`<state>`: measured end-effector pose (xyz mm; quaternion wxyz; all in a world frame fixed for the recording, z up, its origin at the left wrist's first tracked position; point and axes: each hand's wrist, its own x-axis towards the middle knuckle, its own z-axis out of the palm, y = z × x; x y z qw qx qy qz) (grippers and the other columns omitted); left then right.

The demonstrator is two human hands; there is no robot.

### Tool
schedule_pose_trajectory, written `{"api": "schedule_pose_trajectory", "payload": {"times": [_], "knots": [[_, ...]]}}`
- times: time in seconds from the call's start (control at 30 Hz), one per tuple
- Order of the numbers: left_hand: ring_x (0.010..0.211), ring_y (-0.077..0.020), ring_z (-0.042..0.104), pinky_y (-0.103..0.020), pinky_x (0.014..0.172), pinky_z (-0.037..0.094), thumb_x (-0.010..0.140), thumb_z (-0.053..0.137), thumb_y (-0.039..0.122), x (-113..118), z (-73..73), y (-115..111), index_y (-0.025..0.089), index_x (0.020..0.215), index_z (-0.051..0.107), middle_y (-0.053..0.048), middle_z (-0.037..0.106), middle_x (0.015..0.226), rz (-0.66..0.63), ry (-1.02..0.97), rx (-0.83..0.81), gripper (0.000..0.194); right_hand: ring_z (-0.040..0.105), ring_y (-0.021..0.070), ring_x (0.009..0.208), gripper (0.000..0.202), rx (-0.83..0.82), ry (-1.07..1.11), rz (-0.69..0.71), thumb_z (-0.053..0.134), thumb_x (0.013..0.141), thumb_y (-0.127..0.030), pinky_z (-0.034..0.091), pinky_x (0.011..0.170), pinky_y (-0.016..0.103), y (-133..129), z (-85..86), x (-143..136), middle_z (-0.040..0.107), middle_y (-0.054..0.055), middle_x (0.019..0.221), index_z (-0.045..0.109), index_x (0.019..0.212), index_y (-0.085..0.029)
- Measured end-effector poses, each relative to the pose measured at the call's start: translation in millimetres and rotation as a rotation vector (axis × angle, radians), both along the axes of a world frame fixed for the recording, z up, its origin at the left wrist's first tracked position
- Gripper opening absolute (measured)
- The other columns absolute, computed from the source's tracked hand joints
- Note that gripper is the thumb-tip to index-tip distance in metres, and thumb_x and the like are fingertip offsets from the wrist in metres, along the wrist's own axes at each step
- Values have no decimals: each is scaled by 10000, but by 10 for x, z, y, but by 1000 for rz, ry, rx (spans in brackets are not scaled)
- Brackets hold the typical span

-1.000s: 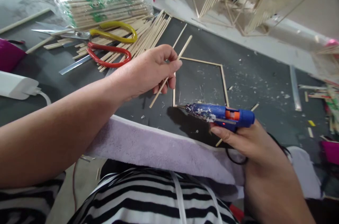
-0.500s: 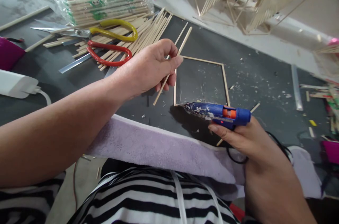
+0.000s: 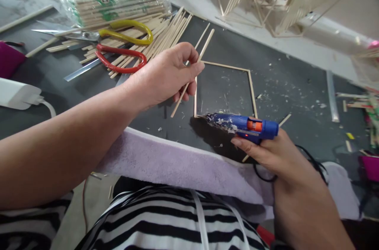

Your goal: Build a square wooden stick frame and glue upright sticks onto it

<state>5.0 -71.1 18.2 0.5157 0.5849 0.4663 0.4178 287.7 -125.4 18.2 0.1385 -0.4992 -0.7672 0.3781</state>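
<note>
Between the thumb and fingers of my left hand (image 3: 180, 70) is a thin wooden stick (image 3: 206, 45), slanting up to the right above the table. My right hand (image 3: 266, 153) is wrapped round a blue hot glue gun (image 3: 237, 123) with an orange part and a small red light. The gun's nozzle, crusted with glue strands, points left at the lower left corner of a frame of thin sticks (image 3: 252, 88) lying flat on the dark surface. Whether the nozzle touches that corner I cannot tell. The gun hides part of the frame's lower right.
Scissors with yellow and red handles (image 3: 121, 69) lie on a pile of loose sticks (image 3: 174, 31). Behind sits a plastic bag of sticks (image 3: 118, 3). A stick structure (image 3: 284, 25) stands at the back right. A clear glue stick (image 3: 332, 98) lies at right, and a lilac towel (image 3: 177, 163) covers the near edge.
Both hands, the stick and the glue gun hold nearly the same places. The whole view has shifted very slightly.
</note>
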Motion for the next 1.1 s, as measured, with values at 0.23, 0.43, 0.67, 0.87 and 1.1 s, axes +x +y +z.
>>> {"api": "schedule_pose_trajectory", "payload": {"times": [0.23, 0.43, 0.67, 0.87, 1.1], "knots": [[464, -55, 583, -134, 450, 449, 959, 627, 310, 18, 42, -12, 192, 869, 480, 57, 520, 617, 16, 11, -34, 209, 592, 161, 619, 187, -7, -4, -15, 696, 858, -399, 490, 604, 281, 2, -14, 13, 649, 12, 742, 654, 819, -221], [491, -59, 615, -138, 480, 467, 987, 546, 225, 41, 76, -22, 197, 914, 469, 74, 556, 621, 35, 17, -11, 110, 593, 157, 619, 212, -13, -20, 0, 685, 869, -412, 492, 602, 273, 2, -14, 32, 651, 14, 739, 653, 794, -217], [593, -112, 688, -199, 500, 542, 973, 520, 164, 106, 30, -24, 211, 895, 453, 40, 624, 702, 19, -169, 73, 114, 569, 151, 602, 207, 35, -53, 14, 688, 860, -393, 473, 579, 268, 10, 59, -42, 622, 4, 694, 634, 759, -221], [658, -134, 723, -211, 542, 563, 964, 573, 208, 107, 34, -48, 221, 924, 464, 27, 658, 747, 16, -131, 85, 116, 592, 163, 638, 242, 22, -53, 0, 682, 866, -452, 493, 591, 276, 13, 0, 7, 645, 13, 733, 645, 807, -220], [608, -132, 707, -220, 514, 559, 958, 564, 174, 111, 66, -63, 220, 888, 453, 31, 638, 715, 8, -141, 128, 139, 618, 168, 624, 169, 18, 59, -130, 740, 797, -383, 506, 588, 283, 23, 119, -26, 679, 11, 711, 675, 787, -227]]}}
